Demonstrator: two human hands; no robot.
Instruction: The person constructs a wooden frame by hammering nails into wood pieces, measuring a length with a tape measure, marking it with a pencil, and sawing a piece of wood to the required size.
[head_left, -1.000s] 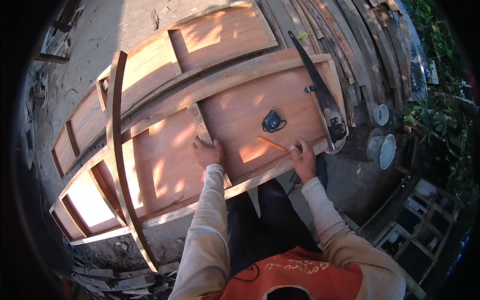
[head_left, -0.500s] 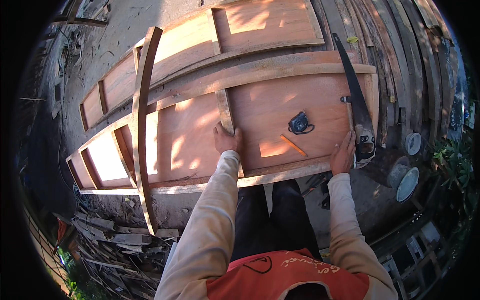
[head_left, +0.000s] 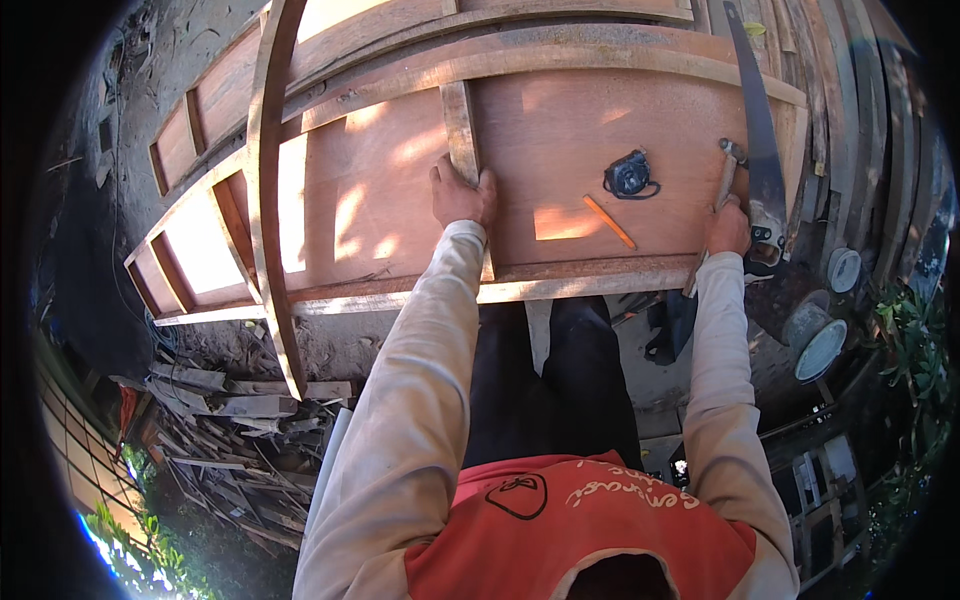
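Note:
A wooden crosspiece (head_left: 461,130) spans the inside of the framed plywood panel (head_left: 560,115). My left hand (head_left: 464,196) is closed around it near its middle. Towards the panel's right end, my right hand (head_left: 728,230) is wrapped round the handle of a hammer (head_left: 727,182). The hammer's head points away from me, and the handle's end shows below my fist. Just right of that hand lies a handsaw (head_left: 764,150), its blade pointing away. Between my hands, a black tape measure (head_left: 628,175) and an orange pencil (head_left: 610,222) rest on the plywood.
A long loose beam (head_left: 265,150) lies across the panel's left part. Behind is a second framed panel (head_left: 365,38). Long boards (head_left: 865,130) are stacked at right, above round containers (head_left: 820,350). Scrap wood (head_left: 235,440) is piled at lower left.
My right hand has closed round the hammer handle, where before its fingers lay extended beside it. My left hand keeps its grip on the crosspiece. The whole view has shifted.

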